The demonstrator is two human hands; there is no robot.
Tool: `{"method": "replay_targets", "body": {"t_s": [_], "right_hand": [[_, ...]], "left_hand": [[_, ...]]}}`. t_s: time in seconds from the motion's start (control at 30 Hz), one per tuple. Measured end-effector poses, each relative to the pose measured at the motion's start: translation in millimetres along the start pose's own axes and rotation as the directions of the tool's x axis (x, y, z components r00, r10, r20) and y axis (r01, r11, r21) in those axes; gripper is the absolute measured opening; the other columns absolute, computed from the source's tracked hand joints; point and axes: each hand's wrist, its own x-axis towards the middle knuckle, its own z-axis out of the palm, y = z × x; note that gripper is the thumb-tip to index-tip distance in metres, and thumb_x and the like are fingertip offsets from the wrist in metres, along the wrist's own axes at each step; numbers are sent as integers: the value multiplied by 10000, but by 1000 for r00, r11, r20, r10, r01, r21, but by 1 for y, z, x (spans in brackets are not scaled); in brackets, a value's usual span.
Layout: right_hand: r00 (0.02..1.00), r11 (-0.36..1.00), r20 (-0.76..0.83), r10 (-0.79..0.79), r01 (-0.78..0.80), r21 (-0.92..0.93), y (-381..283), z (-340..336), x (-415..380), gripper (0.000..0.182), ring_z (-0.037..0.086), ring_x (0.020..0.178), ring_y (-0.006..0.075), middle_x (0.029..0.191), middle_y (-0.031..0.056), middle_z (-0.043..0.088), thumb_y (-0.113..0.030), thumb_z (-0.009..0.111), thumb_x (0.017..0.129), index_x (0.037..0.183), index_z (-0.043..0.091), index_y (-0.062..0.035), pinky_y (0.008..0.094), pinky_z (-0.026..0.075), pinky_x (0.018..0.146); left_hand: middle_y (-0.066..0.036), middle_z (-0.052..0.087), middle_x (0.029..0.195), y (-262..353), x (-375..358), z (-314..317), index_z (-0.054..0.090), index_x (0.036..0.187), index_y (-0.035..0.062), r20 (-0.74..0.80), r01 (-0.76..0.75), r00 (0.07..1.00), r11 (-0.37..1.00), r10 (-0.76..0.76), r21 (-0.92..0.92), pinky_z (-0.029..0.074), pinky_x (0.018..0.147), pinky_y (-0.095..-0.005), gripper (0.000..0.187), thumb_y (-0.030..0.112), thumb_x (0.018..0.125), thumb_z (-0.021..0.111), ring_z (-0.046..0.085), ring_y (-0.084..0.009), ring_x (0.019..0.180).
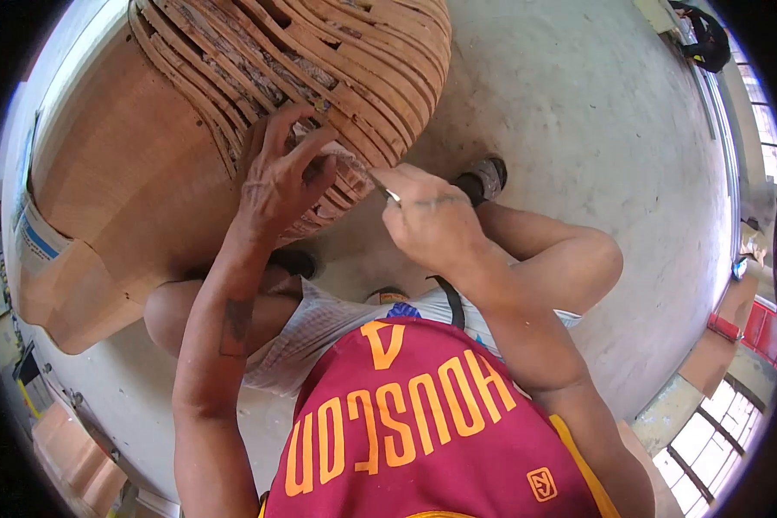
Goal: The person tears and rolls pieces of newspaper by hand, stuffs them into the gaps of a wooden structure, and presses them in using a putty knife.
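A large curved form covered in narrow brown wooden strips [363, 52] rises in front of me, with crumpled paper showing in gaps between the strips. My left hand [276, 177] rests on its lower part, fingers bent and apart over the strips. Beside those fingertips, a whitish torn layer [344, 155] runs along the edge. My right hand [436, 216] is closed around a thin tool with a shiny metal part [387, 190]. The tool's far end points toward the whitish edge, and most of its handle is hidden in my fist.
A smooth brown panel [138, 164] forms the left side of the structure, with a blue-and-white label [43, 233] near its edge. I sit on a grey concrete floor [552, 121], knees bent. A black bag [706, 39] lies at the far right; barred windows [712, 432] stand lower right.
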Motion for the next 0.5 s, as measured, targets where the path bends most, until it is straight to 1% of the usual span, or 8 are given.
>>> {"method": "replay_targets", "body": {"t_s": [0.1,0.13,0.2,0.23,0.33,0.43,0.5], "right_hand": [[1000,998,-9,18,-17,56,-16,-17,-1,353,706,1036,425,1139,217,733,-60,608,890,1220,718,2,488,585,909],[1000,997,-12,25,-24,70,-18,-19,0,356,707,1036,425,1139,216,733,-60,608,890,1222,719,1,489,585,908],[1000,999,-17,2,-3,-40,2,12,5,314,723,1010,393,1094,169,738,-75,626,882,1177,717,-19,475,603,882],[1000,995,-19,-10,8,-96,5,20,9,293,731,997,377,1071,146,740,-82,635,879,1155,715,-29,468,612,869],[1000,996,5,2,-2,-85,1,7,8,297,730,1010,371,1064,141,739,-94,630,885,1162,725,-41,466,611,870],[996,999,-74,-46,44,-32,-8,-15,5,247,733,1000,370,1043,140,744,-112,618,901,1114,729,-52,472,611,870],[999,998,-4,-54,53,-40,1,-6,10,319,716,1025,399,1097,185,743,-87,604,898,1187,731,-43,477,595,887]], "left_hand": [[-94,602,1367,4,0,-1,770,1155,181,-4,22,1000,1000,-23,-21,498,1056,-479,363,167,798,836,603,-349,1235],[-102,593,1385,3,0,-1,767,1174,179,17,28,999,999,-28,-19,506,1056,-489,379,147,803,837,599,-361,1255],[-117,575,1421,2,-1,-3,763,1213,175,61,37,998,999,-36,-10,521,1057,-511,414,107,812,839,593,-387,1295],[-108,582,1404,2,-2,-4,764,1197,179,53,27,998,1000,-27,-4,510,1060,-504,396,129,811,837,594,-374,1279],[-88,597,1369,2,-1,-3,767,1166,189,34,13,999,1000,-13,9,486,1068,-489,362,174,810,833,597,-349,1244],[-85,598,1365,3,-1,-1,769,1165,194,29,26,999,1000,-27,11,484,1068,-487,358,179,812,832,597,-348,1239],[-82,600,1363,5,2,-3,772,1158,196,31,32,999,999,-32,19,485,1065,-485,350,183,814,832,598,-346,1234]]}}
